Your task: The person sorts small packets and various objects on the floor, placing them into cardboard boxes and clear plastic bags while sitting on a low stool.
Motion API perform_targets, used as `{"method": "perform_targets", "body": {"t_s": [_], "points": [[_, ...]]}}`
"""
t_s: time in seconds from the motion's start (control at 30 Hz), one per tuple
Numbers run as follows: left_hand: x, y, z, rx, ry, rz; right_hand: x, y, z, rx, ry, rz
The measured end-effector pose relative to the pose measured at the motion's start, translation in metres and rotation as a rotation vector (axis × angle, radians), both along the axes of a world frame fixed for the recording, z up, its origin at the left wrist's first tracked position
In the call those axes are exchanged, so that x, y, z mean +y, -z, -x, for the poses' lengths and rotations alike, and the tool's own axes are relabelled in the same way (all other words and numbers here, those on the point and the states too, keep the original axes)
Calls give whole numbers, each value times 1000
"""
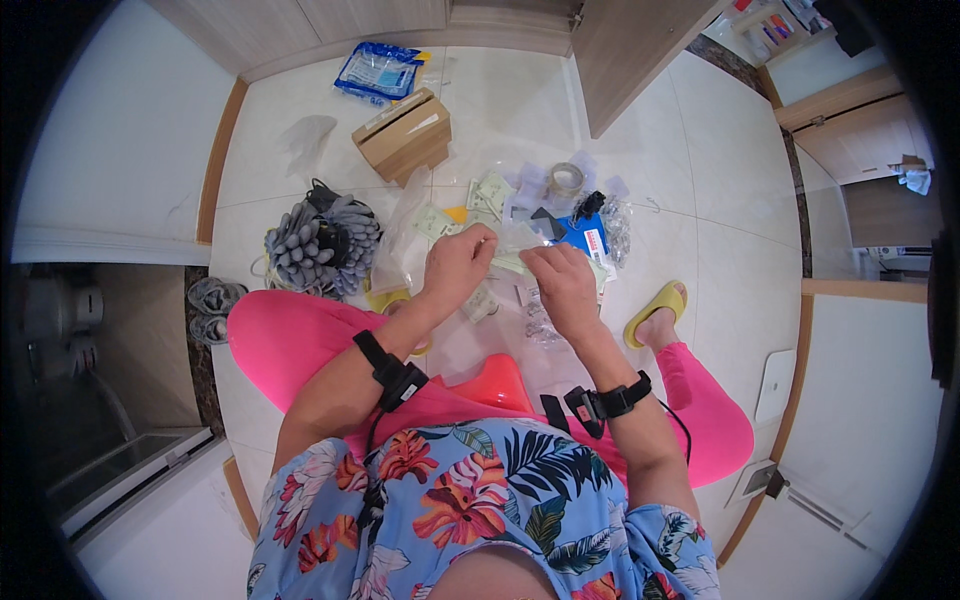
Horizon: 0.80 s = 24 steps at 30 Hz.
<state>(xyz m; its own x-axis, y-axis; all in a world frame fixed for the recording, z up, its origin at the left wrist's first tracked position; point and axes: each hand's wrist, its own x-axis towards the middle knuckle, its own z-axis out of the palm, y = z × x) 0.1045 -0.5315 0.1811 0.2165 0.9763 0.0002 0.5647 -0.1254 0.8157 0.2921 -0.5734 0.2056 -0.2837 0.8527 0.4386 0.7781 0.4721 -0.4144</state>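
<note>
My left hand [462, 259] and my right hand [559, 281] are close together over the floor, fingers bent in a pinch. Between them is a clear plastic bag or film [517, 238], its far part lying over pale green printed packets. More such packets [493, 192] lie just beyond my hands, and one [478, 304] lies nearer me. A blue packet [583, 234] with a white label is beyond my right hand, beside a black object [589, 204] and crumpled clear plastic [618, 229]. A roll of tape [565, 180] lies farther off. My fingertips are partly hidden.
An opened cardboard box [409, 139] and a blue plastic package [380, 73] lie at the far left. A bundle of grey gloves [322, 244] sits left of my hands. An open cabinet door [637, 60] juts in at the top. A red plastic stool [495, 384] is between my legs.
</note>
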Motion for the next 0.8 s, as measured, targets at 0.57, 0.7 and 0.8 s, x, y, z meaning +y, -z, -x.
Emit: {"method": "perform_targets", "body": {"t_s": [0.57,0.7,0.8], "points": [[4,-4,-7,-223,-54,-41,11,4,19,187,121,251],[-2,-15,-13,-396,12,56,21,12,21,352,158,367],[-4,-10,-17,-451,163,-55,24,23,19,286,92,325]]}}
